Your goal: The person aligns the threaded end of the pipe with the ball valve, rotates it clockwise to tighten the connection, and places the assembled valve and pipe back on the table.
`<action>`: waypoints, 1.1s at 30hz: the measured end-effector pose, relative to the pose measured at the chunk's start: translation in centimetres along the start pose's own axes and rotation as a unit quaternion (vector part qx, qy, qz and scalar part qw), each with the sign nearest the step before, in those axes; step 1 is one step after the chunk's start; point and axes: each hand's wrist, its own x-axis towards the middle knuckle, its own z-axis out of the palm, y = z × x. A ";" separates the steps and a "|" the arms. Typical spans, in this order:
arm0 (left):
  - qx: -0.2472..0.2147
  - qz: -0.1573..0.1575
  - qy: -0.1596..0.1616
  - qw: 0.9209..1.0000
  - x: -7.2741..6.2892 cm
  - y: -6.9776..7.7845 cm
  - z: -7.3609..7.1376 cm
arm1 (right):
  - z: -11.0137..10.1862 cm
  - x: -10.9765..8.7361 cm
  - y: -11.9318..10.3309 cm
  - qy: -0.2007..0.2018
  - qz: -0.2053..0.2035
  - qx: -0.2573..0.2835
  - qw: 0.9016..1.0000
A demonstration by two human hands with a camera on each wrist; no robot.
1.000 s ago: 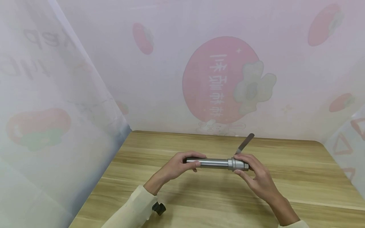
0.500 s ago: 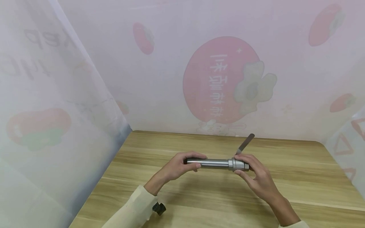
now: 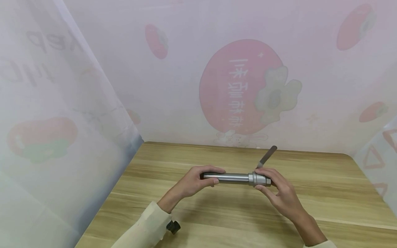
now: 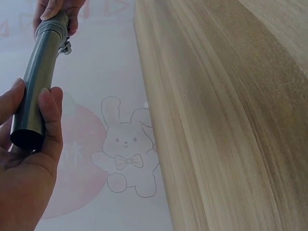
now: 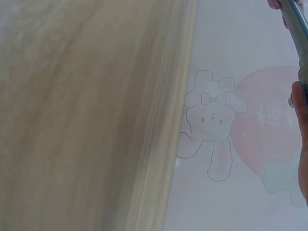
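A shiny steel pipe (image 3: 233, 177) lies crosswise in the head view, joined at its right end to a metal ball valve (image 3: 258, 179). The valve's dark lever handle (image 3: 267, 155) slants up and away to the right. My left hand (image 3: 193, 181) grips the pipe's left end between thumb and fingers. Around the valve body curl the thumb and fingers of my right hand (image 3: 283, 194). In the left wrist view the near end of the pipe (image 4: 41, 72) shows dark between the fingers. Only the edge of my right hand (image 5: 302, 134) shows in the right wrist view.
Below the hands is a wood-grain table (image 3: 223, 220). Behind it hangs a pale printed curtain (image 3: 176, 86) with fruit and rabbit drawings, and another curtain (image 3: 56, 103) closes the left side. A small black device (image 3: 173, 227) sits at the left sleeve cuff.
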 end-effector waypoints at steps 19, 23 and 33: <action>0.052 0.044 0.028 0.997 0.0 0.0 0.4 | -0.1 0.1 0.1 -0.006 -0.003 -0.003 1.000; 0.067 0.059 0.026 0.996 0.1 -0.2 0.3 | -0.1 0.1 0.0 -0.010 0.000 -0.009 1.000; 0.102 0.099 0.021 0.990 0.2 -0.3 0.3 | -0.3 0.2 0.1 -0.018 -0.005 -0.020 1.000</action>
